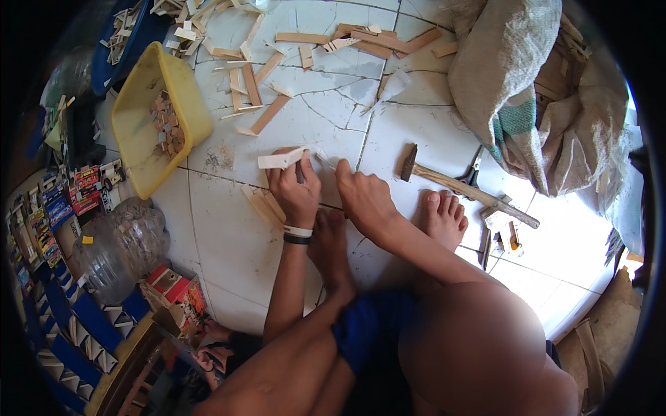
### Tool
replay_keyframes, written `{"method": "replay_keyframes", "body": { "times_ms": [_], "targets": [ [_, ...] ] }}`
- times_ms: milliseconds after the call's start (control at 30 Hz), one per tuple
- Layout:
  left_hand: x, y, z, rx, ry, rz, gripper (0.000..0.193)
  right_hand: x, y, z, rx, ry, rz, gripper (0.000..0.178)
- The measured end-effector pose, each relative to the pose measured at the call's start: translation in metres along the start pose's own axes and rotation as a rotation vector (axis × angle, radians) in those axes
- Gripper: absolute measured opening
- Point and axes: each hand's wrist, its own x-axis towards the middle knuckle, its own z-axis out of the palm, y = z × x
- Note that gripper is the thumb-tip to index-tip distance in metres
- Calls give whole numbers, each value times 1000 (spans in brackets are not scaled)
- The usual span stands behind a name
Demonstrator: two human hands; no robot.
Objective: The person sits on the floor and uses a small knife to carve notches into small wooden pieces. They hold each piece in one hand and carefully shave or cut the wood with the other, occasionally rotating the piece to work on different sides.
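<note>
My left hand [297, 191], with a white and a black band at its wrist, grips a small pale wooden piece [281, 160] raised over the tiled floor. Beside it, my right hand [368, 197] is closed, its index finger stretched toward the piece. A thin, whitish translucent tip [325, 160] shows between the two hands; the rest of that thing is hidden by my right fingers. Under my left wrist lie several pale wooden strips [262, 206]. Farther out, a translucent squeeze bottle [394, 86] with a narrow nozzle lies on the floor.
Wooden strips [270, 114] lie scattered ahead. At left stands a yellow basin [189, 104] with small wooden bits, beside a blue basin [143, 38]. To the right are a hammer [472, 187], black-handled scissors [472, 173] and a woven sack [499, 83]. Another person's hand [208, 360] shows lower left.
</note>
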Motion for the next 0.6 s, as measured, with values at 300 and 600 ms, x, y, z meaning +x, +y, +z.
{"method": "replay_keyframes", "body": {
  "times_ms": [300, 600],
  "targets": [
    [15, 12, -43, -619, -243, -516, 13, -27, 17, -4, 180, -63, 168, 16],
    [10, 30, -82, -1103, -395, -941, 22, -21, 17, -12, 224, -90, 106, 23]
  ]
}}
